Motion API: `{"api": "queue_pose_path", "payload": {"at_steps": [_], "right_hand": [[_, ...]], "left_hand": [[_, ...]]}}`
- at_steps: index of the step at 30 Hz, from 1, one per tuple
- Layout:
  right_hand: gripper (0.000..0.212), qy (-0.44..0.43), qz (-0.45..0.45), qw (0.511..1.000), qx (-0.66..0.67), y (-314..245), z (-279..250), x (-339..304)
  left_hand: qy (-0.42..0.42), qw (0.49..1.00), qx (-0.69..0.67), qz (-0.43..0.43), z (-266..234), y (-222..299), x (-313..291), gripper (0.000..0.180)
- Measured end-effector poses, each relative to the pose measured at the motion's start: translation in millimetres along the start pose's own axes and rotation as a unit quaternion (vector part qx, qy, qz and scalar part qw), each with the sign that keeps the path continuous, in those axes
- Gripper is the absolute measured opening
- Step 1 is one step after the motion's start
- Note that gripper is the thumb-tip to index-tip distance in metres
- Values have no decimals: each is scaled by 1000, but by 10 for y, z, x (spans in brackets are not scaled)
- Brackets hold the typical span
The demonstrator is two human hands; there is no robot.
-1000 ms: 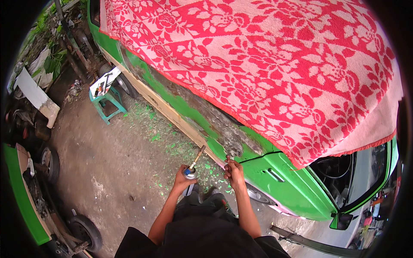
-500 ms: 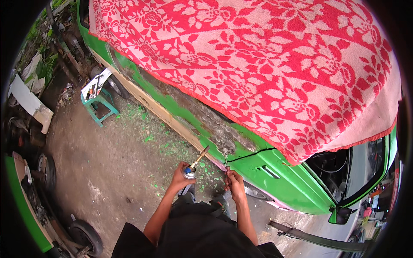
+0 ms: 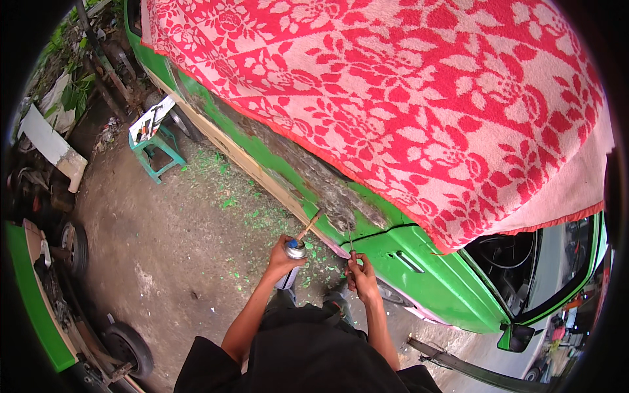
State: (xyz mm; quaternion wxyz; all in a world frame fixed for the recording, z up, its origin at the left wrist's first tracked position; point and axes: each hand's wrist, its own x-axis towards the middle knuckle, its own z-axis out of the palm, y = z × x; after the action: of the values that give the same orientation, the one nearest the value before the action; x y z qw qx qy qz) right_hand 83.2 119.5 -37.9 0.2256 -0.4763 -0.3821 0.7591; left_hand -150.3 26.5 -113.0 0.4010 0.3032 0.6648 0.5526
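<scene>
My left hand (image 3: 279, 262) is wrapped round the canister of a gas torch (image 3: 296, 250), whose brass-coloured nozzle slants up toward the side of a green car (image 3: 386, 259). No flame can be made out at its tip. Between the fingers of my right hand (image 3: 364, 280) is the handle of a thin-shafted screwdriver (image 3: 353, 254). Its shaft points up at a scraped grey-brown patch (image 3: 337, 208) on the car's panel, just left of the door seam. Whether the tip touches the panel cannot be made out.
A red and pink flowered blanket (image 3: 393, 111) covers the car's roof and windows. Green paint flakes (image 3: 229, 203) lie on the ground. Tools lie on a teal stool (image 3: 157, 150) at the left. Loose wheels (image 3: 128, 347) stand lower left; a long dark strip (image 3: 472, 367) lies lower right.
The torch canister has tilted, so more of its side shows. My right hand and the screwdriver have shifted slightly right. Both hands keep their hold.
</scene>
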Motion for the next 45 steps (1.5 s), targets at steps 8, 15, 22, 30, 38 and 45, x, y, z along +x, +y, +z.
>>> {"api": "queue_pose_path", "payload": {"at_steps": [8, 15, 22, 30, 38, 45], "right_hand": [[20, -25, 5, 997, 66, -217, 202, 325], [22, -29, 25, 988, 152, -113, 233, 253], [23, -8, 28, 973, 227, -72, 497, 153], [22, 11, 13, 971, 238, 40, 666, 203], [24, 10, -5, 972, 233, 107, 782, 280], [25, 54, -27, 976, 209, 219, 804, 253]], "left_hand": [[6, 1000, -19, 17, 129, 248, -52, 57], [11, 999, 4, 31, 32, 174, -58, 58], [20, 999, -15, 28, -40, 140, -45, 59], [-12, 999, -37, 26, -71, 243, -57, 59], [-15, 999, -2, 46, -151, 195, 26, 60], [-19, 999, 20, 30, -247, 148, 77, 61]]}}
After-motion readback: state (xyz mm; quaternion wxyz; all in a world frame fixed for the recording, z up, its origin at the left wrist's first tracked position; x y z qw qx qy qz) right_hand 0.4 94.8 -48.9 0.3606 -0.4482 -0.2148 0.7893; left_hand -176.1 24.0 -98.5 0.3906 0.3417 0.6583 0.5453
